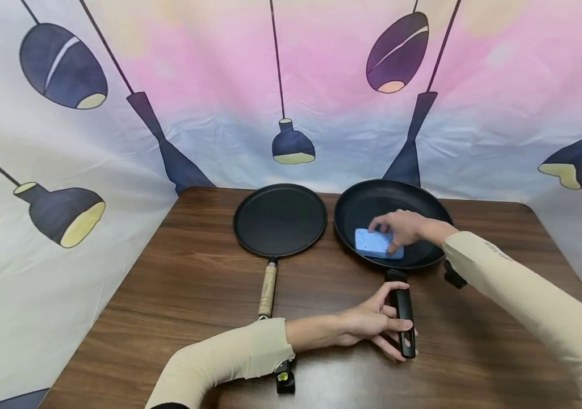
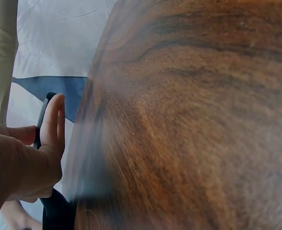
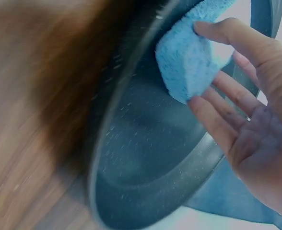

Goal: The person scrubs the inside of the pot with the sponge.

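Note:
A deep black frying pan (image 1: 423,210) sits at the back right of the table, its black handle (image 1: 404,312) pointing toward me. My left hand (image 1: 372,321) grips that handle, thumb on one side and fingers beneath; the left wrist view shows the hand (image 2: 30,153) from behind with the handle's end (image 2: 42,115) poking out. Inside the pan, my right hand (image 1: 400,227) pinches a light blue sponge (image 1: 369,241) between thumb and fingers. In the right wrist view the sponge (image 3: 189,57) is near the pan's wall, held by the fingertips of the hand (image 3: 256,120).
Left of the frying pan lies a flat black crepe pan (image 1: 280,218) with a wooden handle (image 1: 267,289). Both stand on a brown wooden table (image 1: 183,272). A cloth backdrop (image 1: 209,85) printed with lamps hangs close behind the table's back edge.

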A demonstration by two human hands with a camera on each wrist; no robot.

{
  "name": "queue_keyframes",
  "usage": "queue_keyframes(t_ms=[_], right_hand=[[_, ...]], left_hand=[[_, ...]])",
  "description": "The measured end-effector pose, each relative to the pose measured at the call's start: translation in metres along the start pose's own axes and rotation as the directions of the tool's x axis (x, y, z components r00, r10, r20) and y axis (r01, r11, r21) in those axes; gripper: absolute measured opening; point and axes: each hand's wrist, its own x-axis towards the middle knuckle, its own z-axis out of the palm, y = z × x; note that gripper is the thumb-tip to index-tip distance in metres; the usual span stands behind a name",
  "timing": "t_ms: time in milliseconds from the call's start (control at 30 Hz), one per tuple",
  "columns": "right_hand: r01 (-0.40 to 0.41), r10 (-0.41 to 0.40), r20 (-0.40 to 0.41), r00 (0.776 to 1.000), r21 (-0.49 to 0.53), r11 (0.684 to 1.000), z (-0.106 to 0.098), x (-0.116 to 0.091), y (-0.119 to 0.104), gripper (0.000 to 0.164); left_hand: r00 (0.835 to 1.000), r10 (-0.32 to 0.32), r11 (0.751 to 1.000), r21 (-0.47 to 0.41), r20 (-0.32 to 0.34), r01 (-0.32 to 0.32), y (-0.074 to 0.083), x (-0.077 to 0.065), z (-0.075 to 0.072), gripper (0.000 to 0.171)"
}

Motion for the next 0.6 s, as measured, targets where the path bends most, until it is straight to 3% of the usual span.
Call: queue_keyframes(t_ms=[300, 467, 600], right_hand=[[-0.008, 0.015, 0.101, 0.995, -0.070, 0.998, -0.009, -0.034, 0.004, 0.057], [-0.009, 0.027, 0.082, 0.996, -0.218, 0.976, -0.022, -0.054, 0.011, 0.056], [-0.078, 0.084, 0.016, 0.996, -0.250, 0.965, -0.031, -0.070, 0.024, 0.054]], left_hand=[[1.000, 0.008, 1.000, 0.012, -0.024, -0.008, 0.002, -0.001, -0.003, 0.066], [1.000, 0.003, 1.000, 0.024, -0.005, -0.003, 0.003, -0.001, -0.002, 0.068], [1.000, 0.000, 1.000, 0.020, -0.004, 0.000, 0.000, -0.003, 0.001, 0.068]])
